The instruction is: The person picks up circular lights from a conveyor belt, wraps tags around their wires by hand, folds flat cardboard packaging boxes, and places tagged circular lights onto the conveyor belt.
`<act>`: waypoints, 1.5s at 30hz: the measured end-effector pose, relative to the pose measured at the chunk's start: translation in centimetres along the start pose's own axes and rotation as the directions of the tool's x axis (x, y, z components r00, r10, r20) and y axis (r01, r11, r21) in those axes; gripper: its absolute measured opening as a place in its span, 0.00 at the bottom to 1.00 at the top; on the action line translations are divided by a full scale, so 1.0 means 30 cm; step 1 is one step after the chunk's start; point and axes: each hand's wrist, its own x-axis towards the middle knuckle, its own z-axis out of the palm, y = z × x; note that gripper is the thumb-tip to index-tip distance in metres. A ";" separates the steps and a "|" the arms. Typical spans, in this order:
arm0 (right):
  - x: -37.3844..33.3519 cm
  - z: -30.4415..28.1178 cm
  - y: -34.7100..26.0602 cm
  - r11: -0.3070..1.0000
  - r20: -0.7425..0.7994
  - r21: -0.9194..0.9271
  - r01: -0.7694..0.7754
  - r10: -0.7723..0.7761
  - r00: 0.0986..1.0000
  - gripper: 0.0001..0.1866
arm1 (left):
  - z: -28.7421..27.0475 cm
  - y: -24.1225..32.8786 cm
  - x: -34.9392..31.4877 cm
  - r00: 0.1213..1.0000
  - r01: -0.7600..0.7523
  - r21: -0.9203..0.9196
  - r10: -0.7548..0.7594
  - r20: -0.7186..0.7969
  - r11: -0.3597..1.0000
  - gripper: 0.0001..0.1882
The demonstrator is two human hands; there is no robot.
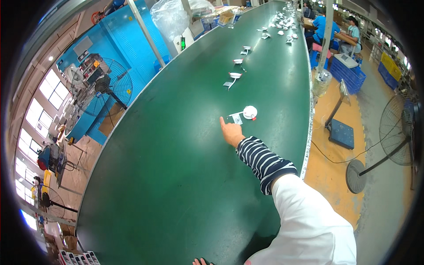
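On the green belt, a small white round piece [250, 112] lies with a red spot on its edge. A short white cord and a printed white tag [237, 119] extend from its left side. My right hand [231, 132] reaches forward over the belt, just short of the tag. Its index finger is stretched out, and no object shows in the hand; the other fingers are partly hidden. At the bottom edge, only the fingertips of my left hand [201, 262] show, spread apart with nothing visible in them.
Farther along the belt [176, 154] lie several similar tagged white pieces [236, 75], with a dense cluster [285, 21] at the far end. Standing fans [102, 84] flank the belt. A platform scale [341, 133], blue crates [346, 75] and seated people [319, 31] are at the right.
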 end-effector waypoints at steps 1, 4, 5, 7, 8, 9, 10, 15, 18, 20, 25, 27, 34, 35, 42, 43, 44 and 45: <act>0.030 0.016 0.022 0.999 -0.004 -0.039 0.036 -0.036 0.999 0.25 | 0.005 -0.002 -0.001 1.000 0.002 -0.007 -0.002 0.014 1.000 0.24; 0.068 0.070 0.074 0.979 -0.089 -0.157 0.132 -0.147 0.985 0.14 | -0.021 0.003 0.003 0.999 -0.045 -0.017 0.045 0.017 0.999 0.24; 0.073 0.080 0.079 0.954 -0.183 -0.238 0.180 -0.226 0.957 0.08 | -0.019 -0.003 0.001 0.999 -0.037 -0.016 0.037 0.023 0.999 0.24; 0.081 0.087 0.075 0.961 -0.264 -0.223 0.163 -0.221 0.939 0.11 | -0.016 -0.012 -0.002 0.999 -0.021 -0.031 0.022 0.024 0.999 0.24; 0.075 0.059 0.063 0.978 -0.284 -0.174 0.117 -0.164 0.945 0.14 | -0.010 -0.016 -0.001 1.000 -0.019 -0.031 0.019 0.021 0.999 0.24; 0.074 0.032 0.049 0.990 -0.304 -0.123 0.072 -0.106 0.947 0.17 | -0.008 -0.021 -0.003 1.000 -0.019 -0.031 0.020 0.013 0.999 0.24; 0.085 0.017 0.037 0.991 -0.270 -0.129 0.043 -0.076 0.960 0.23 | -0.011 -0.023 -0.004 1.000 -0.020 -0.030 0.020 0.002 0.999 0.24; 0.133 -0.010 0.084 0.995 -0.215 -0.078 -0.067 0.049 0.975 0.25 | 0.020 -0.015 -0.010 1.000 -0.002 -0.113 -0.001 -0.031 0.994 0.24; 0.155 0.008 0.090 0.977 -0.031 -0.207 0.044 -0.051 0.998 0.10 | 0.050 -0.046 -0.027 0.999 -0.014 -0.129 0.009 -0.043 0.991 0.24; 0.146 0.023 0.068 0.975 -0.101 -0.211 0.069 -0.092 0.991 0.08 | 0.039 -0.051 -0.031 1.000 -0.007 -0.110 0.004 -0.031 0.994 0.24; 0.121 0.033 0.107 0.952 -0.182 -0.283 0.121 -0.177 0.967 0.07 | 0.005 -0.026 -0.020 0.997 0.007 0.001 -0.007 0.070 1.000 0.24; 0.102 0.036 0.100 0.957 -0.182 -0.242 0.160 -0.207 0.961 0.08 | -0.025 -0.006 -0.018 0.997 0.025 -0.006 -0.024 0.073 1.000 0.24; -0.103 -0.023 -0.011 0.916 -0.099 0.043 0.400 -0.394 0.914 0.08 | -0.034 -0.024 0.002 0.990 0.006 0.000 -0.006 0.138 1.000 0.24; -0.144 -0.029 -0.020 0.917 -0.104 0.035 0.397 -0.392 0.914 0.08 | -0.028 -0.029 0.009 0.991 0.000 -0.007 0.000 0.134 1.000 0.24; -0.596 -0.212 -0.272 0.500 -0.045 0.223 0.837 -0.852 0.521 0.06 | 0.078 -0.071 0.005 0.984 -0.066 -0.279 0.016 -0.178 0.958 0.30; -0.666 -0.235 -0.265 0.358 -0.071 0.175 0.917 -0.925 0.375 0.06 | 0.054 -0.025 0.042 0.976 -0.089 -0.460 -0.015 -0.216 0.883 0.35; -0.742 -0.253 -0.305 0.299 -0.065 0.178 0.938 -0.947 0.314 0.06 | 0.013 0.014 0.061 0.963 -0.094 -0.619 -0.086 -0.255 0.780 0.39; -0.820 -0.272 -0.345 0.239 -0.061 0.181 0.954 -0.965 0.254 0.06 | -0.055 0.060 0.078 0.953 -0.176 -0.574 -0.007 -0.302 0.800 0.43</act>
